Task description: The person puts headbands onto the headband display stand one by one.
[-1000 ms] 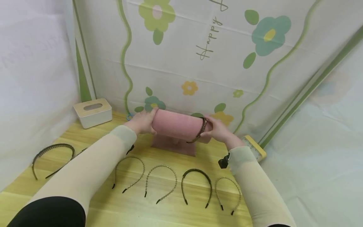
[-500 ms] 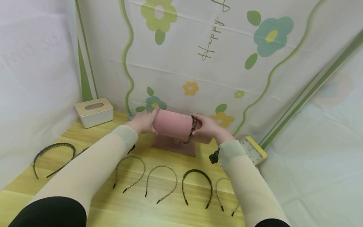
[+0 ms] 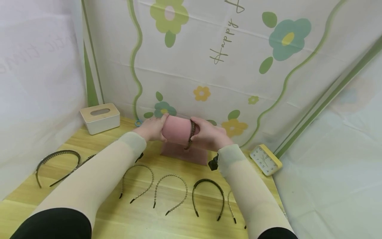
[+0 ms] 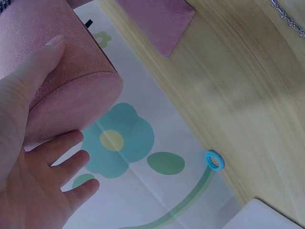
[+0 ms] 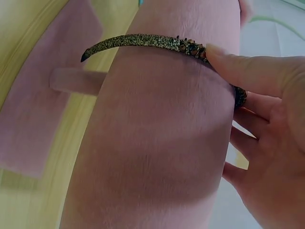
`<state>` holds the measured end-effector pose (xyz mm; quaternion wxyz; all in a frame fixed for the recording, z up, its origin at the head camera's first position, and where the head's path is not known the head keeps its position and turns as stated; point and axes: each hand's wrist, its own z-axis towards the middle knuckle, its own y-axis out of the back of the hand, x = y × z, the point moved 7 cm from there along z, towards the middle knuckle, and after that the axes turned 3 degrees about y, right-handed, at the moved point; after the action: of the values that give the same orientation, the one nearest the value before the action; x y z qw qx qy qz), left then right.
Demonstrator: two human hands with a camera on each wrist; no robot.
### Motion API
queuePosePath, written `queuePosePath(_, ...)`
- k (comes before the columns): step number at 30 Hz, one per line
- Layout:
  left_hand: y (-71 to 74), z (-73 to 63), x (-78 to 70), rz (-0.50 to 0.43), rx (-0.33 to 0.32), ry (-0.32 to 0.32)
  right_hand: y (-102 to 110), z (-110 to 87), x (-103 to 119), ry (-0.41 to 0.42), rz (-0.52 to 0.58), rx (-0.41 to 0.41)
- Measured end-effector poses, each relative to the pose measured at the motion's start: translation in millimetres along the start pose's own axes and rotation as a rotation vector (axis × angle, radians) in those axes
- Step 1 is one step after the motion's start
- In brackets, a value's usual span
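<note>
A pink, velvety cylindrical headband stand (image 3: 176,128) lies sideways on a post above its flat pink base (image 3: 191,157). My left hand (image 3: 151,128) holds its left end; the thumb lies on the curved side and the fingers spread by the end face, as the left wrist view shows. Around the cylinder sits a dark headband (image 5: 147,41) with gold threads and brownish beads. My right hand (image 3: 207,132) holds this headband near its top, thumb in front and fingers behind. One black tip of it points toward the base.
Several headbands lie in a row on the wooden table, among them a dark braided one (image 3: 208,181) and a thin beaded one (image 3: 170,176). A tissue box (image 3: 101,119) stands back left, a yellow clock (image 3: 265,160) right. Behind hangs a flowered curtain (image 3: 191,73).
My right hand has moved left along the cylinder, and the headband has slid with it from the right end toward the middle. The left hand has kept its hold. The clock is now fully uncovered.
</note>
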<state>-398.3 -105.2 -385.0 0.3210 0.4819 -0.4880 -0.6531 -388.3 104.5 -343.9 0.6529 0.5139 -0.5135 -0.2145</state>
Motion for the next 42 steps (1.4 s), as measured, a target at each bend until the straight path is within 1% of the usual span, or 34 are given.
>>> queuePosePath(2, -1.2, 1.3, -2.2, -0.001, -0.001, -0.007, 0.1, -1.4, -0.1, -0.014, -0.047, -0.008)
queuePosePath(4, -2.6, 2.7, -4.5, 0.001, -0.003, -0.017, -0.9, -3.0, -1.4, -0.027, -0.051, -0.008)
queuePosePath(10, -5.9, 6.2, -10.4, 0.001, 0.001, -0.036, -6.0, -7.8, -9.3, -0.024, 0.100, -0.003)
queuePosePath(14, -7.4, 7.4, -13.7, -0.003, 0.008, -0.050, -6.7, -11.6, -14.8, -0.017, 0.151, -0.009)
queuePosePath(17, -7.9, 7.5, -13.5, -0.007, 0.010, -0.063, -5.4, -16.0, -17.8, -0.034, 0.216, -0.014)
queuePosePath(19, -8.2, 7.3, -11.6, -0.006, 0.010, -0.067, -3.7, -19.3, -19.9, -0.054, 0.286, -0.006)
queuePosePath(21, -8.8, 7.5, -8.4, 0.002, 0.014, -0.059, 1.8, -21.9, -23.4, -0.072, 0.291, -0.005)
queuePosePath(24, -8.0, 7.2, -4.7, 0.001, 0.016, -0.055, 15.2, -24.1, -30.5, -0.048, 0.245, 0.002)
queuePosePath(26, -7.1, 6.9, -3.0, -0.007, 0.017, -0.055, 26.9, -26.9, -38.4, -0.026, 0.192, -0.012)
queuePosePath(27, -6.5, 6.6, -2.0, -0.015, 0.016, -0.057, 32.2, -28.9, -42.9, -0.013, 0.186, -0.016)
queuePosePath(29, -5.4, 6.3, 1.1, -0.021, 0.016, -0.055, 42.6, -35.0, -54.0, -0.004, 0.184, -0.034)
queuePosePath(32, -4.3, 5.3, 9.2, -0.022, 0.018, -0.037, 56.4, -48.1, -72.6, -0.013, 0.218, -0.080)
queuePosePath(35, -3.7, 3.2, 16.1, -0.025, 0.022, -0.022, 68.5, -65.0, -94.1, -0.037, 0.258, -0.145)
queuePosePath(37, -3.2, 1.5, 18.1, -0.035, 0.027, -0.020, 76.1, -78.2, -108.5, -0.064, 0.271, -0.181)
queuePosePath(42, 0.4, -0.4, 17.8, -0.025, 0.028, -0.026, 91.1, -116.0, -145.3, -0.132, 0.201, -0.241)
